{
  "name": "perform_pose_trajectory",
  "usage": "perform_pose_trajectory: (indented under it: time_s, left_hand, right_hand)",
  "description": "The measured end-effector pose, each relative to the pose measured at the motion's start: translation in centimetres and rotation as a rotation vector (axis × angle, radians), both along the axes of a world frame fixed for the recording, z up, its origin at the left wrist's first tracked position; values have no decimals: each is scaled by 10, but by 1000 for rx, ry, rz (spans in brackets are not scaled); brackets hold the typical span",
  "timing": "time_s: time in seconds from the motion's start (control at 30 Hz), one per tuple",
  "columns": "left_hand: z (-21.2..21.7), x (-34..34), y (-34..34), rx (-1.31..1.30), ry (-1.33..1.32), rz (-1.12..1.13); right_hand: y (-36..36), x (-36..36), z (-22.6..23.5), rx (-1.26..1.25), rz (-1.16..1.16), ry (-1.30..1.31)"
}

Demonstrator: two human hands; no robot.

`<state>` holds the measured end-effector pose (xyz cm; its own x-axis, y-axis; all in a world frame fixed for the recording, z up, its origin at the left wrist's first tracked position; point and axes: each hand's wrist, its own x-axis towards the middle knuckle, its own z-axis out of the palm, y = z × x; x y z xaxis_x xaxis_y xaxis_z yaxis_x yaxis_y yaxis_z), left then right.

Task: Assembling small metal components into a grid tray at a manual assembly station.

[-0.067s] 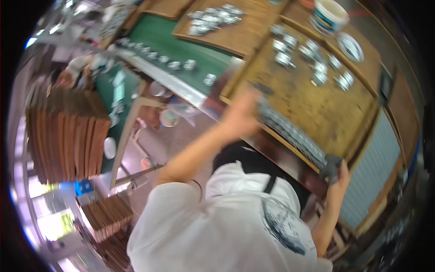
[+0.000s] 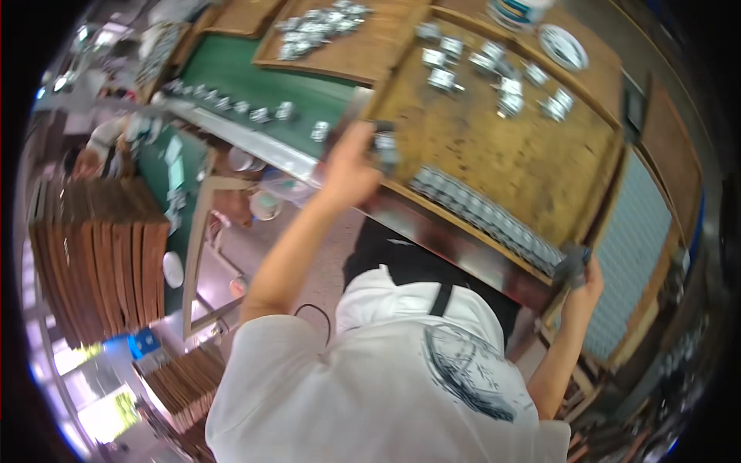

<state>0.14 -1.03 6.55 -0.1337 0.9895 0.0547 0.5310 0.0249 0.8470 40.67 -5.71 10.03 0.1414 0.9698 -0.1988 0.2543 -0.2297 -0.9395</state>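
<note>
Dark coverings are on the fingers of both my hands. My left hand [image 2: 351,174] is closed, slightly blurred, at the left corner of a shallow wooden tray [image 2: 494,158]. A small silver metal block [image 2: 385,142] shows between its thumb and fingers. Along the tray's near edge lies a tight row of grey metal blocks [image 2: 486,217]. My right hand [image 2: 577,274] is at that row's right end, its covered fingers drawn together against the last blocks; whatever they grip is hidden. More loose shiny blocks [image 2: 509,96] are scattered over the tray's far half.
Left of the tray, a green surface [image 2: 231,69] carries a line of blocks, with a wooden board [image 2: 324,58] of piled blocks behind. A white tub [image 2: 519,11] and round dish [image 2: 563,48] stand beyond. Brown boards [image 2: 100,255] are stacked at left; a grey-filled tray [image 2: 629,255] is at right.
My left hand has drawn away from the row's left end toward the tray's left corner. My right hand stays at the row's right end. The whole view has shifted.
</note>
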Motion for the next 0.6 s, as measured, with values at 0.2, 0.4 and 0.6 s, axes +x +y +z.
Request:
perform_pose_trajectory:
  time_s: [0.2, 0.4, 0.6]
  left_hand:
    - [-89, -6, 63, -187, -26, -289]
    - [-100, -39, 89, -480, -112, -406]
    - [-81, -44, 73, -618, -178, -195]
  right_hand:
    - [-31, 127, -15, 180, -499, -131]
    - [-29, 258, -50, 251, -969, -328]
    - [-29, 324, -91, -79, -911, -594]
